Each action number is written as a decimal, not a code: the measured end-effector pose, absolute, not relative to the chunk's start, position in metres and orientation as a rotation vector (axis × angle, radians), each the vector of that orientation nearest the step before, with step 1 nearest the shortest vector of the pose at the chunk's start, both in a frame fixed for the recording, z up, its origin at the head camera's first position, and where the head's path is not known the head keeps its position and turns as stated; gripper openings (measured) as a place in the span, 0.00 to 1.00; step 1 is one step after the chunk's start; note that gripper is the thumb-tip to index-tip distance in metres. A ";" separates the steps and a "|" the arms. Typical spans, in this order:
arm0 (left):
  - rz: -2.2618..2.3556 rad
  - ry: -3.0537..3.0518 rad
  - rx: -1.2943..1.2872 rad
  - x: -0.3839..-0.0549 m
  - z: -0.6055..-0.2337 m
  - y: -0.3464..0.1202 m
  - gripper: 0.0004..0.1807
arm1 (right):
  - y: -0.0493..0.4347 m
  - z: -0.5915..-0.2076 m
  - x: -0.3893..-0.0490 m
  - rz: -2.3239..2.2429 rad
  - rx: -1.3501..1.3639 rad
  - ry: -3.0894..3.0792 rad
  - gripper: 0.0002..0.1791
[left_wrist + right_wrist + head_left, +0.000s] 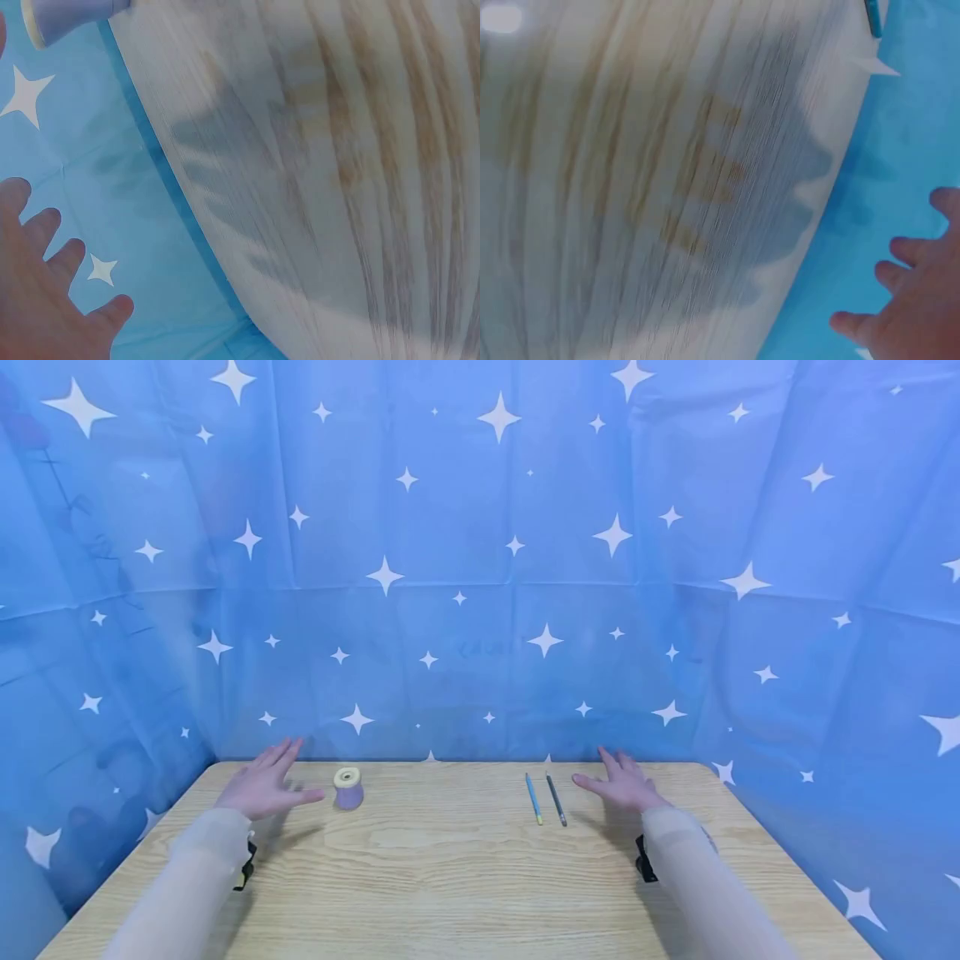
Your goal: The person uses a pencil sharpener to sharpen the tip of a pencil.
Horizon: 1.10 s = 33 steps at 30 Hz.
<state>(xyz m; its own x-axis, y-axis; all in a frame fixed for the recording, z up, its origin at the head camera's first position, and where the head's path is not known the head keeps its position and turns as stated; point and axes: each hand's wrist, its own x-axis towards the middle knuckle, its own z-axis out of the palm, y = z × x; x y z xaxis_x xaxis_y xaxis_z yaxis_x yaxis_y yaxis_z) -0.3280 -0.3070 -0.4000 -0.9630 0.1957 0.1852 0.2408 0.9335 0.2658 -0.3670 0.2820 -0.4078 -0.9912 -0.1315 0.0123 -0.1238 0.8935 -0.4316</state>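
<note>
My left hand is over the far left of the table, fingers spread, holding nothing. Just right of its thumb stands a purple spool with a cream top that has a hole in it; part of this spool shows at the top of the left wrist view. My right hand is over the far right side with its fingers apart and nothing in it. Left of that hand lie a light blue pencil with a yellowish end and a dark pencil, side by side and nearly parallel.
The wooden table reaches back to a blue curtain with white stars, which also hangs along both sides. A black strap is on the left wrist and another dark strap on the right.
</note>
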 end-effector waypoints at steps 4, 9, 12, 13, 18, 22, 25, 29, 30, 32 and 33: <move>-0.504 -2.907 -0.340 -0.329 -0.401 -0.304 0.60 | 0.276 -0.409 -0.370 -0.738 -0.230 3.032 0.57; -0.577 -2.886 -0.344 -0.336 -0.410 -0.302 0.60 | 0.269 -0.408 -0.373 -0.848 -0.265 2.988 0.53; -0.642 -2.859 -0.363 -0.341 -0.416 -0.300 0.60 | 0.264 -0.409 -0.375 -0.978 -0.272 2.940 0.46; -0.667 -2.852 -0.371 -0.342 -0.418 -0.298 0.60 | 0.263 -0.411 -0.376 -1.025 -0.272 2.924 0.44; -0.744 -2.851 -0.379 -0.345 -0.424 -0.290 0.61 | 0.255 -0.422 -0.381 -1.304 -0.181 2.756 0.35; -0.778 -2.855 -0.355 -0.346 -0.425 -0.286 0.61 | 0.247 -0.429 -0.383 -1.408 -0.119 2.662 0.32; -0.850 -2.856 -0.345 -0.347 -0.426 -0.282 0.60 | 0.242 -0.431 -0.384 -1.423 -0.070 2.625 0.29; -0.996 -2.862 -0.361 -0.348 -0.427 -0.276 0.58 | 0.237 -0.433 -0.381 -1.449 0.001 2.578 0.25; -1.026 -2.864 -0.365 -0.348 -0.426 -0.275 0.57 | 0.236 -0.433 -0.381 -1.468 0.023 2.563 0.24; -1.088 -2.868 -0.350 -0.347 -0.426 -0.272 0.56 | 0.234 -0.433 -0.380 -1.499 0.046 2.540 0.21; -1.109 -2.869 -0.337 -0.346 -0.426 -0.271 0.56 | 0.233 -0.434 -0.380 -1.520 0.062 2.527 0.18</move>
<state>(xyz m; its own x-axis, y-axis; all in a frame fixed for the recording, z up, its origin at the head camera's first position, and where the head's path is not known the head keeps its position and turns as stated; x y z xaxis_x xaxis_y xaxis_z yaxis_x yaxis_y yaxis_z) -0.3455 -0.2708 -0.4259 -0.9752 0.1850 0.1216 0.2187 0.7198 0.6589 -0.3797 0.2326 -0.4340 -0.9807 -0.0626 -0.1852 0.1342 0.4730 -0.8708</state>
